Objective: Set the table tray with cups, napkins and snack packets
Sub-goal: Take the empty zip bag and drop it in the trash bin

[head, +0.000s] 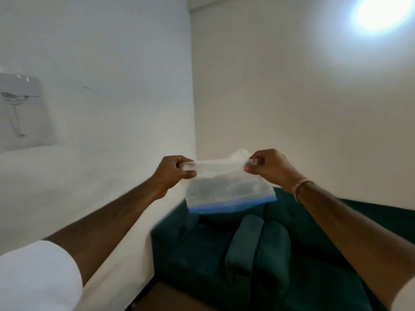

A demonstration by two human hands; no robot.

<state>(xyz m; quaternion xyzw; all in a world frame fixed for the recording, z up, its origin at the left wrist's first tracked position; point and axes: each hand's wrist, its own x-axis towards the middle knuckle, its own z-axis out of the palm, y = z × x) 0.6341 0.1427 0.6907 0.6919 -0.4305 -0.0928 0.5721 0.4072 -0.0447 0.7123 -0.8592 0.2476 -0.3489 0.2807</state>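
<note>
Head view: a plastic bag (229, 187) is being pinched between left hand (174, 173) and right hand (270, 168); corners should be gripped firmly, zip edge hanging below.

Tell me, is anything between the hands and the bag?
No. Left hand and right hand already pinch the clear bag at its upper corners, holding it in the air above the green sofa.

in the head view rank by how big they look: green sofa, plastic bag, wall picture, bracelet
1. green sofa
2. plastic bag and wall picture: look about alike, and the bag is nearer the camera, so unranked
3. bracelet
</note>
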